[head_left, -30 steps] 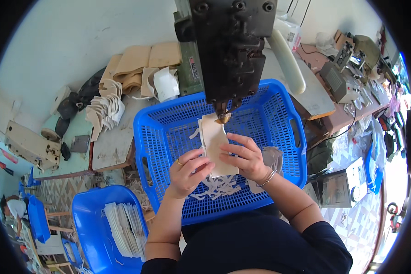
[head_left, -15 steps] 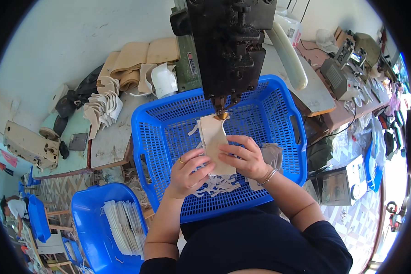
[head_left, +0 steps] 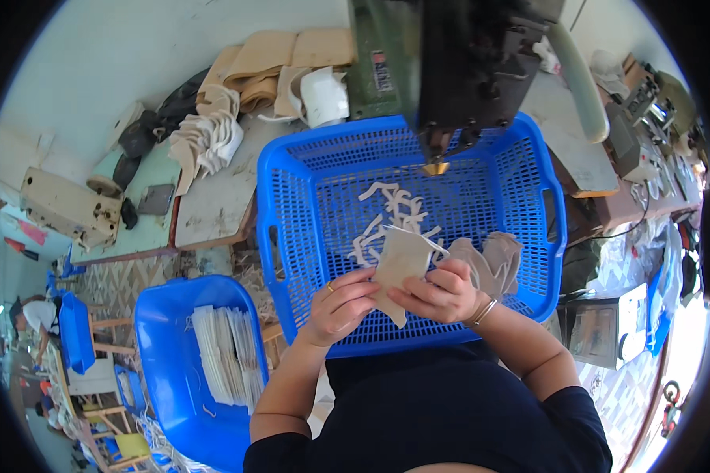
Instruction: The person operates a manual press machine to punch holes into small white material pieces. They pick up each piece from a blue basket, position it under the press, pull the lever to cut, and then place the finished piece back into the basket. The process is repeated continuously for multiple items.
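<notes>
Between my two hands, above the blue basket, is a cream fabric piece (head_left: 402,264) with layered edges. My left hand (head_left: 341,307) pinches its left lower edge, a ring on one finger. From the other side my right hand (head_left: 442,293) grips it, fingers bent over its face. A thin white strip (head_left: 439,250) sticks out at the piece's right edge, close to my right fingers. Beyond the piece hangs a dark machine head (head_left: 481,87) with a brass-coloured tip (head_left: 436,168), apart from the fabric.
Loose white offcuts (head_left: 394,206) and taupe fabric pieces (head_left: 497,264) lie in the blue basket (head_left: 292,319). A blue tub (head_left: 170,378) at left holds stacked pale pieces (head_left: 225,351). Curved cream pieces (head_left: 205,142) sit on the table at back left. A pale lever (head_left: 580,87) hangs beside the machine.
The fabric piece has come away from the brass tip toward me, held in both hands. The view has shifted, uncovering more white offcuts in the basket.
</notes>
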Available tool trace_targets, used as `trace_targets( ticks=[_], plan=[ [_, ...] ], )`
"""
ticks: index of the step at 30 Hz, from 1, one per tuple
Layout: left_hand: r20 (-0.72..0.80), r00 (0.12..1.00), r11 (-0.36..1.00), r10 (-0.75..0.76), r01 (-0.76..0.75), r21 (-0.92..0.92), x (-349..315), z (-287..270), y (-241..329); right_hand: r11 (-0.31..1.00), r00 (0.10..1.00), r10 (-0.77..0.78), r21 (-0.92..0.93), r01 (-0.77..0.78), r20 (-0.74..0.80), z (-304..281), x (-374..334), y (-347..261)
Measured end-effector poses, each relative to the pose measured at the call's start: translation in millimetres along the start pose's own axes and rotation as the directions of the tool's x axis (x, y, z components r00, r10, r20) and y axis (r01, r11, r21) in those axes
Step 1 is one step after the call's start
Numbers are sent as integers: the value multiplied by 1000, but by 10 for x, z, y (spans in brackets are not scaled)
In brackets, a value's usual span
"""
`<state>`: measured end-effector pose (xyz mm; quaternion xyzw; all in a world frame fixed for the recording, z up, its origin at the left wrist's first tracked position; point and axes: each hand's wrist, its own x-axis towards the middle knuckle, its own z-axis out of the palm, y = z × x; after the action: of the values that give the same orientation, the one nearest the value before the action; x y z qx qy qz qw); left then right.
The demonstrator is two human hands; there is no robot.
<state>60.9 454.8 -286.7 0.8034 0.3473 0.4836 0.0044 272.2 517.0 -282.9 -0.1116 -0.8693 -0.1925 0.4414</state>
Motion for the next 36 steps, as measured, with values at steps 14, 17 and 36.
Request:
trace_targets(
  ticks=[14, 17, 36],
  plan=[
    [-32, 998, 998, -61, 60, -21, 5, -53, 90, 985, 994, 39, 165, -56, 104, -119, 150, -23],
    [101, 985, 990, -142, 144, -4, 141, -29, 111, 797, 913, 240, 469, -379, 330, -90, 144, 50],
    [-19, 743, 623, -669, 546, -561, 1309, 424, -95, 457, 660, 660, 505, -732, 359, -450, 582, 710]
  ],
)
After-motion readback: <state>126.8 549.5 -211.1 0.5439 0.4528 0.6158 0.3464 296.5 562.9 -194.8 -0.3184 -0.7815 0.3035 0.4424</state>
